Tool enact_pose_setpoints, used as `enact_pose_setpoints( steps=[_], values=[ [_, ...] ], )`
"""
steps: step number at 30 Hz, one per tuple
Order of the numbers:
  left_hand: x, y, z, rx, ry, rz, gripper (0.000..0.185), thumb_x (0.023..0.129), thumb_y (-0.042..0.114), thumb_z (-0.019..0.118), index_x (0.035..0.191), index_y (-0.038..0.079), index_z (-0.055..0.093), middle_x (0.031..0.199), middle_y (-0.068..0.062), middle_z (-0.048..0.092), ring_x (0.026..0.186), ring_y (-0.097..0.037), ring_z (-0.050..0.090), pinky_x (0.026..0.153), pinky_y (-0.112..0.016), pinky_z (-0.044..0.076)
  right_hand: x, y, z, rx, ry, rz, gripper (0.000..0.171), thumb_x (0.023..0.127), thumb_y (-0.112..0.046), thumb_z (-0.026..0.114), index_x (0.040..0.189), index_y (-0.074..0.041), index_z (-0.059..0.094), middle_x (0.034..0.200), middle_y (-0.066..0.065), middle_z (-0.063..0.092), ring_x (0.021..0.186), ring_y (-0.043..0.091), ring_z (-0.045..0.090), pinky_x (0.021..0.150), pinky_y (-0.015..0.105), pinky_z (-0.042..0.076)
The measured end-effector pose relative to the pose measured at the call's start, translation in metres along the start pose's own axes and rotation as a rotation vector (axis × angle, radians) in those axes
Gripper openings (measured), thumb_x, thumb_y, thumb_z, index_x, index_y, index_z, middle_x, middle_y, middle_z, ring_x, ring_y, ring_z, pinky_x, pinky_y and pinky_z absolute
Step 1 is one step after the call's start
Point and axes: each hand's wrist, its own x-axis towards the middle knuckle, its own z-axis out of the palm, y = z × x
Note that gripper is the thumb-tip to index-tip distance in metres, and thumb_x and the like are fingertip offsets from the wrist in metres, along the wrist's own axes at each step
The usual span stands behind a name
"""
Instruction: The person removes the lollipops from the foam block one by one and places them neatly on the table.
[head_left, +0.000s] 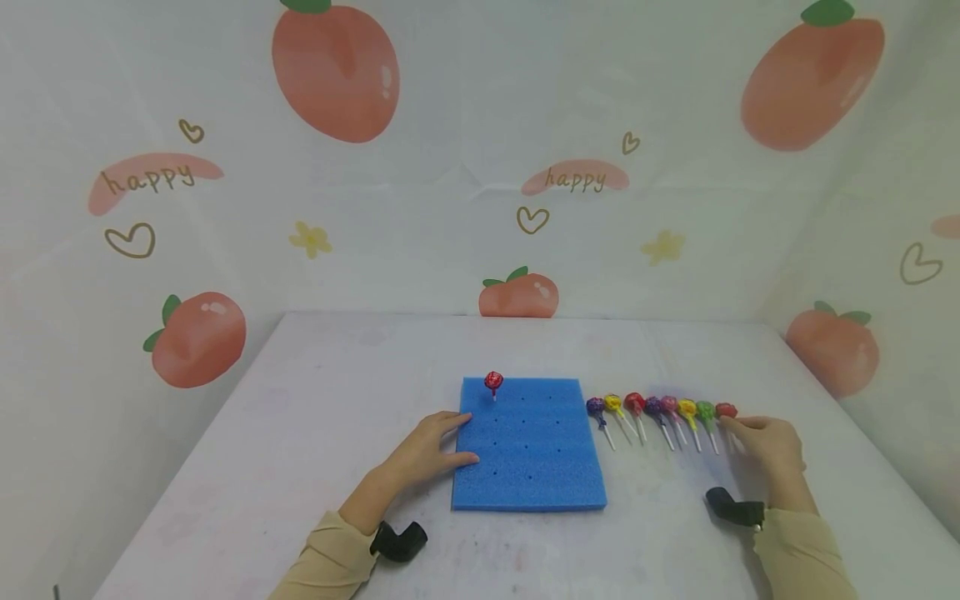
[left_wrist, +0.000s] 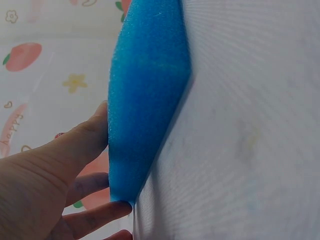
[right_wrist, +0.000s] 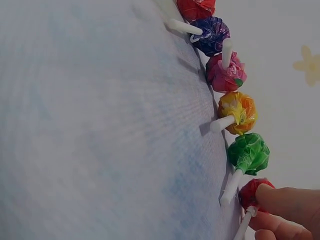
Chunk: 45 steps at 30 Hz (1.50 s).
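- Peach-print backdrop walls in a pale tabletop (head_left: 315, 433) on three sides; open room lies left and front, none behind.
- Square blue foam pad (head_left: 528, 446) with peg holes lies mid-table; one red lollipop (head_left: 493, 382) stands in its far-left corner.
- Left hand (head_left: 427, 450), fingers straight, presses the pad's left edge; if it slips, the pad may slide.
- Row of wrapped lollipops (head_left: 660, 410) lies right of the pad.
- Right hand (head_left: 765, 442) pinches the rightmost red lollipop (right_wrist: 252, 194), just beside the green one (right_wrist: 248, 153); a careless lift could knock it.
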Motion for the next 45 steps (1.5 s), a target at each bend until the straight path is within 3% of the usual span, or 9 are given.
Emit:
enact_pose_setpoints(
  steps=[6,11,15,16,19,24,27,35,45],
  values=[
    [0.0,0.0,0.001,0.003,-0.004,0.005,0.066,0.082,0.034,0.07,0.137,0.006,0.046,0.139,-0.019,0.046,0.133,-0.037,0.039,0.108,-0.053,0.035,0.002,0.004,-0.002,0.013,-0.001,0.003,0.067,0.092,-0.047,0.05,0.127,0.009,0.048,0.134,0.033,0.038,0.117,0.045,0.036,0.093,0.058,0.035],
    [0.0,0.0,0.001,0.005,0.0,0.01,0.066,0.082,0.035,0.07,0.137,0.005,0.046,0.139,-0.019,0.046,0.132,-0.037,0.04,0.108,-0.053,0.035,0.001,0.002,-0.003,0.073,0.033,-0.045,0.065,0.09,-0.047,0.053,0.125,0.008,0.052,0.131,0.031,0.046,0.117,0.042,0.04,0.09,0.053,0.038],
    [0.0,0.0,0.0,-0.002,0.007,0.013,0.066,0.082,0.034,0.07,0.137,0.005,0.046,0.139,-0.019,0.047,0.132,-0.037,0.04,0.108,-0.053,0.035,-0.004,-0.004,-0.004,0.085,0.061,-0.15,0.06,0.09,-0.044,0.055,0.12,0.009,0.057,0.117,0.028,0.06,0.115,0.041,0.046,0.087,0.05,0.04],
    [0.0,0.0,0.0,-0.002,0.008,0.014,0.066,0.082,0.034,0.07,0.137,0.005,0.046,0.139,-0.019,0.046,0.132,-0.037,0.04,0.108,-0.053,0.035,-0.005,-0.006,-0.004,0.075,0.068,-0.168,0.06,0.089,-0.045,0.055,0.119,0.007,0.058,0.109,0.024,0.065,0.111,0.038,0.05,0.084,0.047,0.043],
    [0.0,0.0,0.0,0.008,0.008,0.018,0.066,0.082,0.034,0.07,0.137,0.005,0.047,0.139,-0.019,0.047,0.132,-0.037,0.04,0.108,-0.053,0.035,-0.009,-0.015,-0.003,0.077,0.048,-0.189,0.062,0.089,-0.049,0.054,0.12,0.005,0.058,0.105,0.02,0.066,0.102,0.033,0.053,0.077,0.043,0.046],
    [-0.001,0.0,0.0,0.03,0.012,0.032,0.066,0.082,0.035,0.07,0.136,0.004,0.047,0.137,-0.02,0.048,0.131,-0.038,0.041,0.107,-0.053,0.036,-0.02,-0.036,0.004,0.076,0.029,-0.239,0.065,0.089,-0.053,0.051,0.124,0.002,0.055,0.12,0.024,0.055,0.103,0.033,0.049,0.077,0.043,0.047],
    [-0.001,0.0,0.0,0.022,0.013,0.035,0.067,0.082,0.035,0.07,0.136,0.003,0.047,0.137,-0.021,0.048,0.131,-0.038,0.041,0.108,-0.053,0.036,-0.031,-0.053,0.012,0.068,0.028,-0.302,0.058,0.092,-0.046,0.05,0.124,0.003,0.055,0.127,0.027,0.05,0.107,0.037,0.046,0.08,0.042,0.047],
    [-0.001,-0.001,0.0,0.02,0.013,0.023,0.067,0.082,0.036,0.07,0.137,0.005,0.047,0.138,-0.019,0.047,0.131,-0.037,0.041,0.108,-0.053,0.036,-0.054,-0.094,0.042,0.049,0.026,-0.534,0.042,0.091,-0.035,0.058,0.113,0.001,0.063,0.108,0.021,0.06,0.089,0.025,0.056,0.063,0.018,0.045],
    [0.0,-0.001,0.0,-0.003,0.005,0.006,0.067,0.082,0.036,0.07,0.137,0.006,0.046,0.139,-0.019,0.046,0.133,-0.037,0.039,0.108,-0.054,0.034,-0.073,-0.129,0.096,0.119,-0.106,-0.749,0.024,0.086,-0.019,0.067,0.101,-0.001,0.069,0.088,0.015,0.063,0.069,0.013,0.053,0.053,0.019,0.044]
  ],
)
